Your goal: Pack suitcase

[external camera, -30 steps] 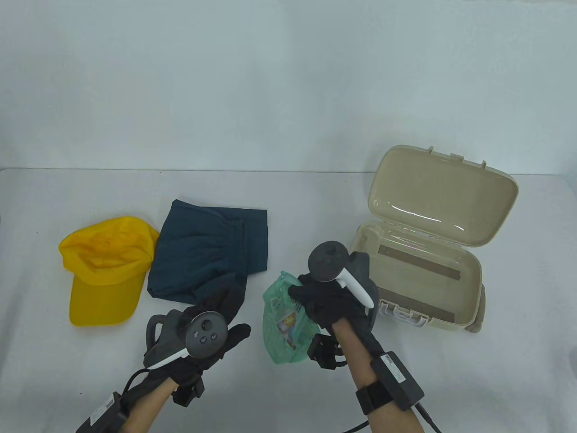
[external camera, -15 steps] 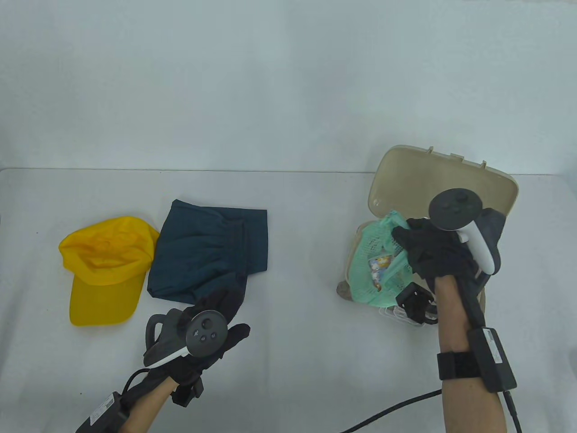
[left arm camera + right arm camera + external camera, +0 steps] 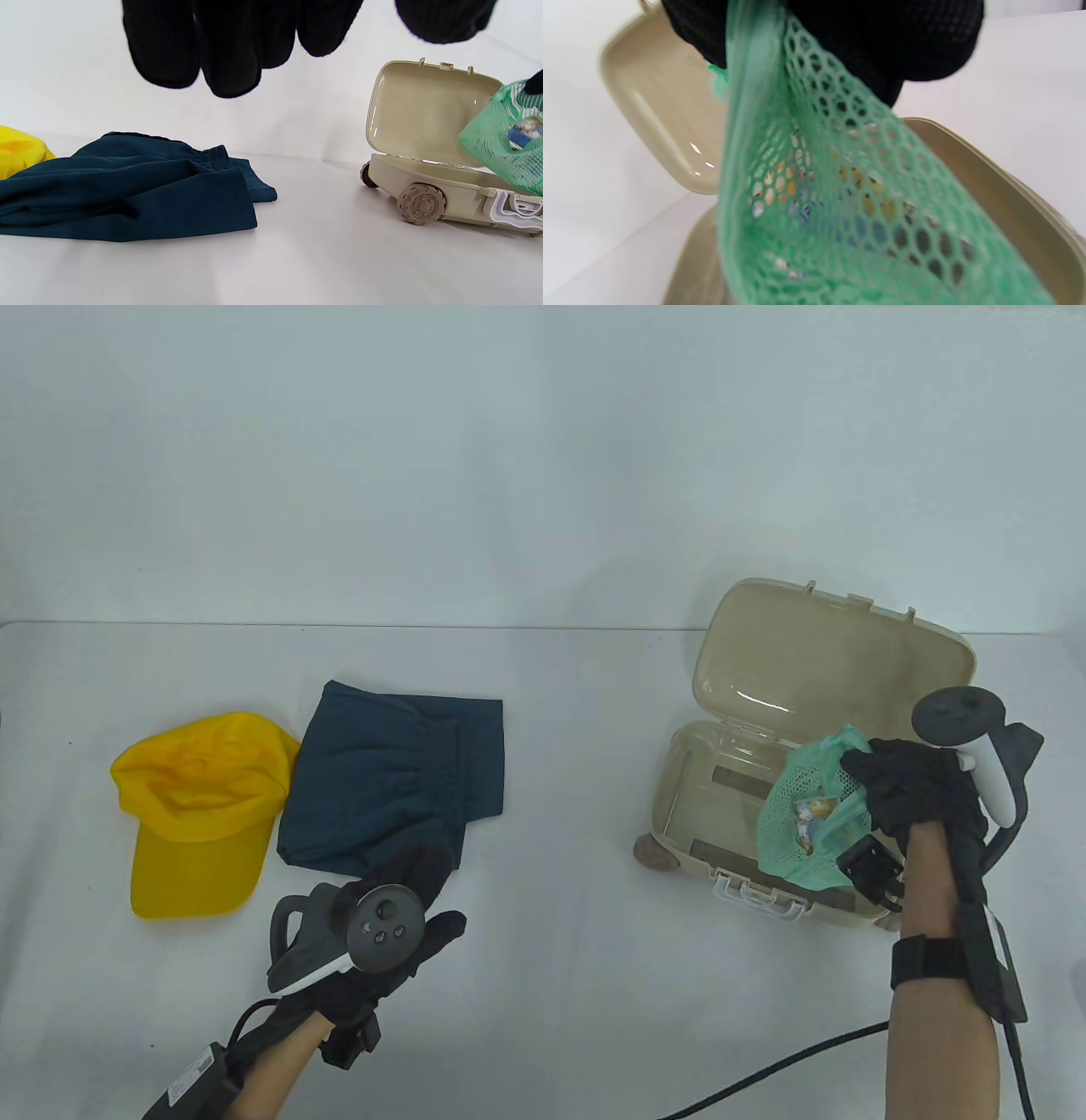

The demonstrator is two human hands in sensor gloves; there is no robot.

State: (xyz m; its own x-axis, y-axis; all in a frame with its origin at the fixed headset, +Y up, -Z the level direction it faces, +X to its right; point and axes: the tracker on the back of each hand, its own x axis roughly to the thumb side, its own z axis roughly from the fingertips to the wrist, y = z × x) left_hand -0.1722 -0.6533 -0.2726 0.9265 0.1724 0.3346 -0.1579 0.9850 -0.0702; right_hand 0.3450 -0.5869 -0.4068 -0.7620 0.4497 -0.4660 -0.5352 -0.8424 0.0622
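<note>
Right hand: fingers bunched round the top of a green mesh bag; bag hangs from the grip over the right half of the suitcase base.
Mesh bag: small colourful items inside, visible through the netting; right wrist view too blurred to name them. Whether its bottom touches the suitcase floor, cannot tell.
Suitcase: beige toy-sized hard case with wheels, on the right of the worktop; lid standing open toward the back; white latch at the front edge.
Left hand: palm down just above the worktop, fingers loosely spread, holding nothing; fingertips at the near edge of the shorts.
Shorts: dark teal, folded, left of centre.
Cap: yellow, just left of the shorts, edges touching.
</note>
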